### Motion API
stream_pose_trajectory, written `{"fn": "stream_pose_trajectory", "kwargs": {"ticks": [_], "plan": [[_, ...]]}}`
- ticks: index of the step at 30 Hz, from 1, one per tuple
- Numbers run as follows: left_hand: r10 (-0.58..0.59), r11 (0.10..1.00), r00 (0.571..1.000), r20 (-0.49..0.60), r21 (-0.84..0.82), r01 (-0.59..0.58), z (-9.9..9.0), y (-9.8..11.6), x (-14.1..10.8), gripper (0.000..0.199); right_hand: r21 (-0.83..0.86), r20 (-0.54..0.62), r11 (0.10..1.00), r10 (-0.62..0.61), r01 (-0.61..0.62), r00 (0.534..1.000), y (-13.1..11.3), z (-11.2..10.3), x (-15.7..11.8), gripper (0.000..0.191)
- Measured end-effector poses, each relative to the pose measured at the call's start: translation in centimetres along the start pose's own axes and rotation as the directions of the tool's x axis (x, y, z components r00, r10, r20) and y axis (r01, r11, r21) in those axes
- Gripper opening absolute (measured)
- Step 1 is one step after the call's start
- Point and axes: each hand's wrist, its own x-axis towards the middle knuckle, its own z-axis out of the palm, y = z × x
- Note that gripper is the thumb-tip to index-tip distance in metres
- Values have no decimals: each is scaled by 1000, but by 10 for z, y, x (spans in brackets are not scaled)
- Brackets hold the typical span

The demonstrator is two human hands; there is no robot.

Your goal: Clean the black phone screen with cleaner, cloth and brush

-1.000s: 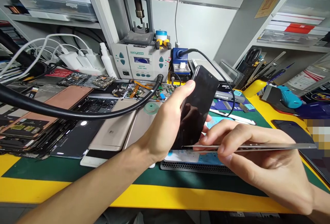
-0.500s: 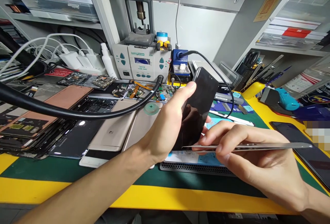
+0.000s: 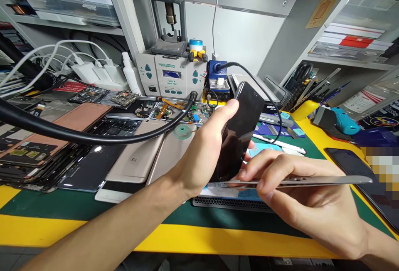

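Black phone [image 3: 241,134] tilted in the left hand [image 3: 199,154] over a pale blue mat [image 3: 230,192], thumb [image 3: 232,105] clamped on its edge, other fingers mostly hidden behind; long metal tweezers [image 3: 311,181] pinched in the right hand [image 3: 299,196], fingers [image 3: 268,169] together, tips hard to make out against the phone's lower edge.

left hand [image 3: 199,158]: black smartphone [image 3: 245,134] | right hand [image 3: 299,200]: probably steel tweezers [image 3: 289,182]

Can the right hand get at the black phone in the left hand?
Probably yes: the right hand sits beside the black phone, its long tweezers reaching the phone's lower edge, and nothing lies between them.
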Motion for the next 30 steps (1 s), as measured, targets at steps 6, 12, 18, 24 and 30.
{"fn": "stream_pose_trajectory", "kwargs": {"ticks": [6,12,18,24,30], "plan": [[28,1000,1000,7,-4,-28,1,0,0,40,6,-57,1000,10,-10,998,-3,0,1,24],[-9,999,994,113,-37,13,4,2,-2,40,74,-78,995,69,-63,995,0,0,1,20],[-97,995,956,277,-5,102,1,3,-1,43,188,-85,977,114,-97,990,-4,3,2,17],[-105,994,963,249,-5,110,2,4,-1,42,93,-122,996,25,-13,992,-4,8,-5,17],[-88,996,968,236,29,83,3,4,-2,44,80,-118,997,3,6,993,-2,9,-7,19]]}}
